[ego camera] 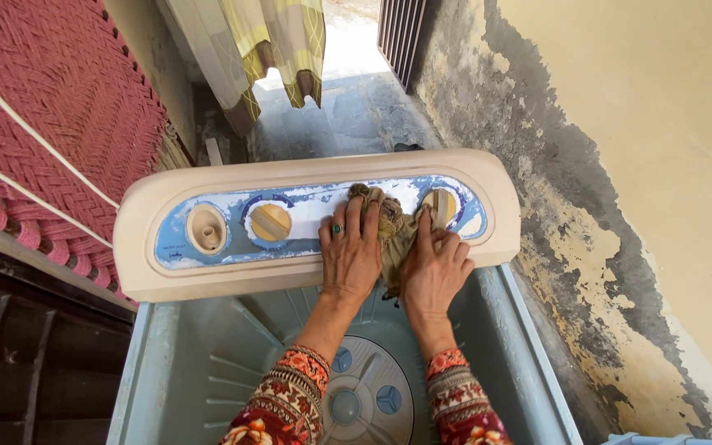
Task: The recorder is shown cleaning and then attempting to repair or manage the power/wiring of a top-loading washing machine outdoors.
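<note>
A crumpled tan cotton rag [391, 224] lies on the worn blue-and-cream plastic control panel [315, 221] of a pale blue top-loading washing machine [500, 330], toward the panel's right end, beside the right yellow round dial [441, 206]; the left hand [351, 251] rests flat on the rag's left edge, fingers spread; the right hand [435, 268] presses the rag, fingers together; a middle yellow dial [271, 222] sits further left; a peeling grey-and-cream plaster wall [620, 165] runs along the right; a red woven cot [51, 115] leans at left; a yellow-patterned curtain [278, 45] hangs beyond the concrete floor [348, 107].
</note>
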